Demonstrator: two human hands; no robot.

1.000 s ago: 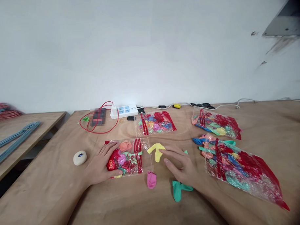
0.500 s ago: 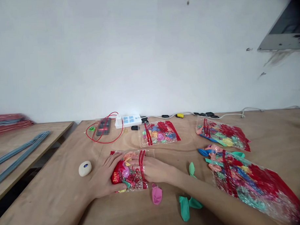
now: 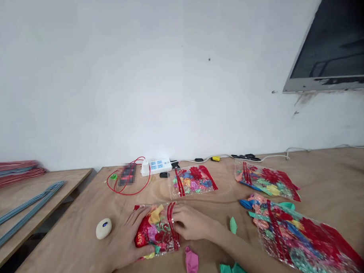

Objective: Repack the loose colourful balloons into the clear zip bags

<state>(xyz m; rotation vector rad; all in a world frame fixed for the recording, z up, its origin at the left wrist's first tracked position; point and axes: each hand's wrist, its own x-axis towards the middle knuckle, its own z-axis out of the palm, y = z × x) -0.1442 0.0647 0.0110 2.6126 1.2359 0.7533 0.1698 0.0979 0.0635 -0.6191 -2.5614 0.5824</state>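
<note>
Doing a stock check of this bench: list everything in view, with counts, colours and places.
Clear plastic balloon bags with red print: 4, multicoloured; one under the hands, one behind it, two at right.
Loose rubber balloons: 3; pink in front of the hands, teal-green and teal-green at right of them.
Oval object: 1, white with blue mark, left of the hands.
Power strip: 1, white with blue sockets, at the bench's back.
Looped cable: 1, red, beside the power strip.
Blurred box: 1, dark, inside the cable loop.
Plywood bench: 1, tan, under all these.
Rods: 2, blue-grey, on the plywood side table.
Stacked strips: red, count unclear, at far left.
Wall-mounted screen: 1, dark with silver edge, upper right.
Left hand: 1, fingers spread on the bag.
Right hand: 1, on the bag.
</note>
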